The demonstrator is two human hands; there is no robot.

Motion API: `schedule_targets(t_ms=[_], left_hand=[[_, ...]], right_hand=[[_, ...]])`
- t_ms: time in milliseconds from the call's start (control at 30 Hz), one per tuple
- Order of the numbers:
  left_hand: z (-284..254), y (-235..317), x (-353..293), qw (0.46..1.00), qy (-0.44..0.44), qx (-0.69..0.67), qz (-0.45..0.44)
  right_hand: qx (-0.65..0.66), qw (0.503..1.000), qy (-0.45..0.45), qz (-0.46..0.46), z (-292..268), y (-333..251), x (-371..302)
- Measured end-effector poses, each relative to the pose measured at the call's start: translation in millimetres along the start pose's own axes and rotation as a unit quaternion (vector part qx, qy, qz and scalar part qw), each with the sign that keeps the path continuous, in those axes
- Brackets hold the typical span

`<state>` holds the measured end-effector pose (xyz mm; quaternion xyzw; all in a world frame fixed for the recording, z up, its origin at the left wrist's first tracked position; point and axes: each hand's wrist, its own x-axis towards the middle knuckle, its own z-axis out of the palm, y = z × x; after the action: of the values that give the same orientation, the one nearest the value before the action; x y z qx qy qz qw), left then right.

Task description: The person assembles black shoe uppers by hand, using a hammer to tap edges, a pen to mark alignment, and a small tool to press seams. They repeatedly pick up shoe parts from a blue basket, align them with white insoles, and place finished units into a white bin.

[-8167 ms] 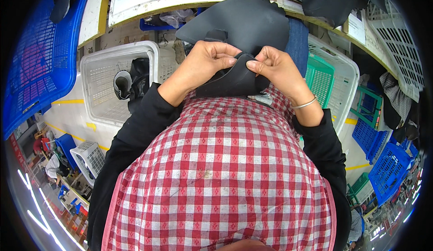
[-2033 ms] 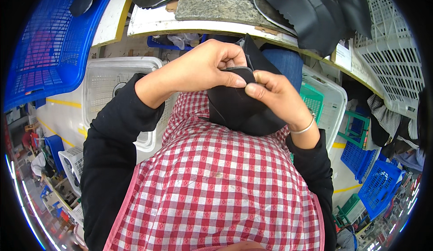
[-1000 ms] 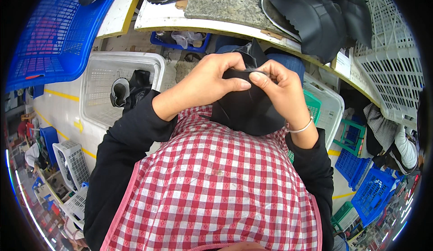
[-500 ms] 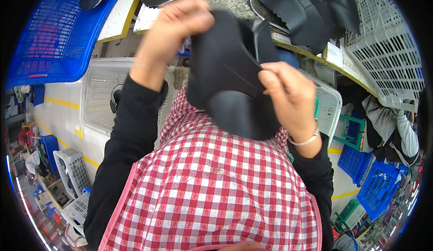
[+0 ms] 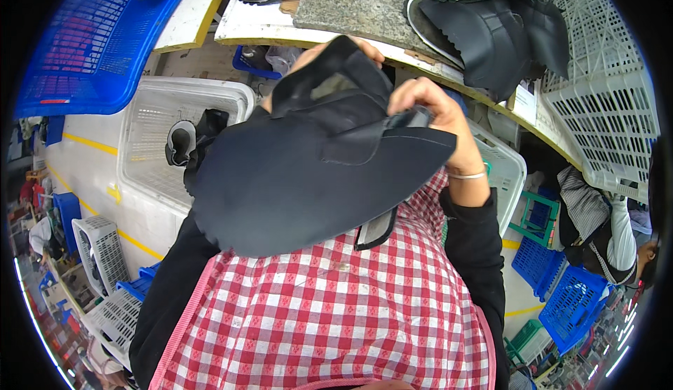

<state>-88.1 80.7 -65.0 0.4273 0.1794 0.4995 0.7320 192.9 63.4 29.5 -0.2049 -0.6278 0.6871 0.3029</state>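
Crates frame our left side: a blue mesh crate (image 5: 91,46) tilts up at the upper left, and below it a white basket (image 5: 165,145) sits beside us with dark pieces lying in it. Our left arm, in a black sleeve (image 5: 175,285), runs up from the lower left and passes behind the big dark fabric piece (image 5: 301,187) we hold up in front of our chest. Our left hand (image 5: 343,50) is almost wholly hidden behind the top of that piece; only a few fingertips show over its upper edge near the bench, so we cannot tell how they are closed, though they touch the fabric there. The piece spreads wide like a curved panel, with a smaller flap folded across its upper part and a narrow strap hanging off its lower edge over our red-and-white checked apron (image 5: 329,320). Our right hand (image 5: 438,120) is raised at the piece's upper right corner, wrist bent, fingers curled and pinching the fabric's edge between thumb and fingertips; a thin bracelet (image 5: 468,175) circles the wrist. Above, the stone-topped bench (image 5: 364,15) carries more black cut pieces (image 5: 491,36). Further right stand a white lattice crate (image 5: 603,103) and blue baskets (image 5: 561,299) on the floor, with another person's sleeve (image 5: 620,232) at the edge.
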Motion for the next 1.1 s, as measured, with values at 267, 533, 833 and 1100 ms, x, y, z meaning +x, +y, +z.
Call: schedule_targets(t_ms=[267,533,833,1100], left_hand=[[34,99,-19,0.937,-0.010,0.348,0.005],[86,30,11,0.935,-0.092,0.264,-0.217],[69,-5,-13,0.977,-0.005,0.036,-0.211],[4,6,-99,0.969,0.146,-0.185,0.074]], right_hand=[[-0.187,0.982,0.010,0.029,-42,-16,-18],[-0.355,0.932,0.040,-0.059,-8,-23,-1],[-0.373,0.920,0.114,-0.043,-7,-7,-15],[-0.432,0.897,0.056,-0.069,-8,-27,-31]])
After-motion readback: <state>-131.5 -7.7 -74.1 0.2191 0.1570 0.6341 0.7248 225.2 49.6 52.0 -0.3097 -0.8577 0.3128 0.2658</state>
